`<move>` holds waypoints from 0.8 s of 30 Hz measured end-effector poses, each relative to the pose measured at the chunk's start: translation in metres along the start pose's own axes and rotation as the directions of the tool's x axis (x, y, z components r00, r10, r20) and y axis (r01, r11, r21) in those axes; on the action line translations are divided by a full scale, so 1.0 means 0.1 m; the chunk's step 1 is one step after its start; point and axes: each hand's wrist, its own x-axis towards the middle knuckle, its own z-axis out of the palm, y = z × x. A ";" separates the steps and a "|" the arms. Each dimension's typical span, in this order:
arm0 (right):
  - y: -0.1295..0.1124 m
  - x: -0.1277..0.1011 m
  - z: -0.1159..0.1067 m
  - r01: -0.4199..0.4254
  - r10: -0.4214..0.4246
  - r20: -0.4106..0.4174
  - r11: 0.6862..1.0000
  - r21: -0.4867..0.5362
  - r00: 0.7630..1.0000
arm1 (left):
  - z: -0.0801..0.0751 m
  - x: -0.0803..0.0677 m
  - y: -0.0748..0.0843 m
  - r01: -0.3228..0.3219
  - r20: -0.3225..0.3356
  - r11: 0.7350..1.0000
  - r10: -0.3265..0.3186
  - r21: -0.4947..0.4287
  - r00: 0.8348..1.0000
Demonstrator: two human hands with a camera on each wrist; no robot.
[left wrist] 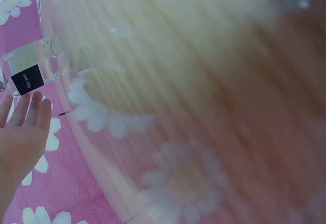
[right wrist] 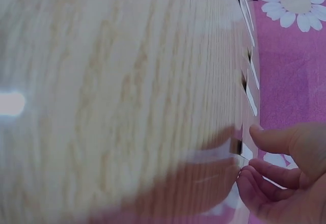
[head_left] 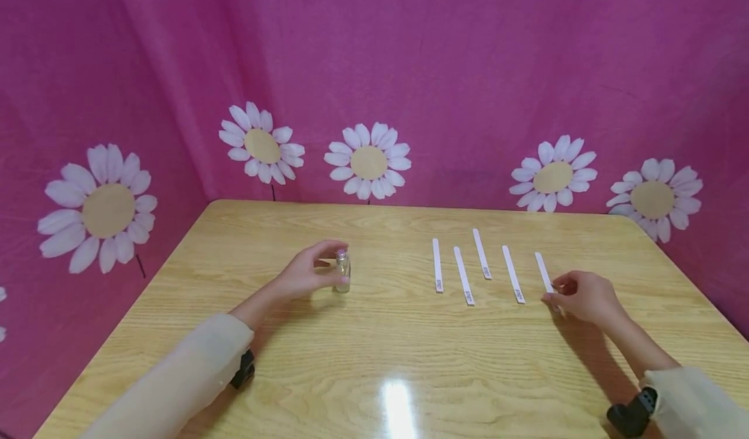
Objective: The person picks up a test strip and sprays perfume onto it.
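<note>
A small clear glass bottle (head_left: 342,273) stands upright on the wooden table (head_left: 374,361), left of centre. My left hand (head_left: 328,257) cups around it from the left. In the left wrist view the fingers (left wrist: 25,114) lie straight just beside the bottle (left wrist: 30,71), which bears a black label, and a thin gap shows between them. Several white strips lie side by side right of centre. My right hand (head_left: 558,291) pinches the near end of the rightmost strip (head_left: 543,272) between thumb and curled fingers (right wrist: 265,175). The strip end (right wrist: 246,151) still lies on the table.
The other strips (head_left: 463,275) lie flat to the left of the right hand. A pink cloth with daisy prints (head_left: 368,162) hangs close behind and beside the table. The table's left edge (head_left: 146,296) and right edge (head_left: 696,289) are near.
</note>
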 end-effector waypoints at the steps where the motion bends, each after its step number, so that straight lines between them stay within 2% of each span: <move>1: -0.01 0.01 -0.01 -0.014 0.014 0.012 1.000 0.000 1.000 | 0.00 0.01 0.00 0.004 0.000 1.000 -0.004 -0.015 1.000; 6: -0.03 0.03 -0.05 -0.071 0.071 0.036 0.997 -0.007 0.997 | 0.01 0.05 -0.02 0.007 0.012 0.999 -0.006 -0.045 1.000; 12: -0.03 0.05 -0.06 -0.123 0.123 0.029 0.992 -0.007 0.992 | 0.05 0.08 -0.05 0.056 0.037 0.995 -0.053 -0.084 0.998; 19: -0.03 0.05 -0.05 -0.079 0.080 0.034 0.997 -0.008 0.996 | 0.06 0.05 -0.02 0.075 0.044 0.995 -0.072 -0.069 0.996; 24: -0.04 0.05 -0.08 -0.062 0.062 0.013 0.998 -0.010 0.998 | 0.05 0.09 -0.01 0.076 0.053 0.995 -0.072 -0.067 0.996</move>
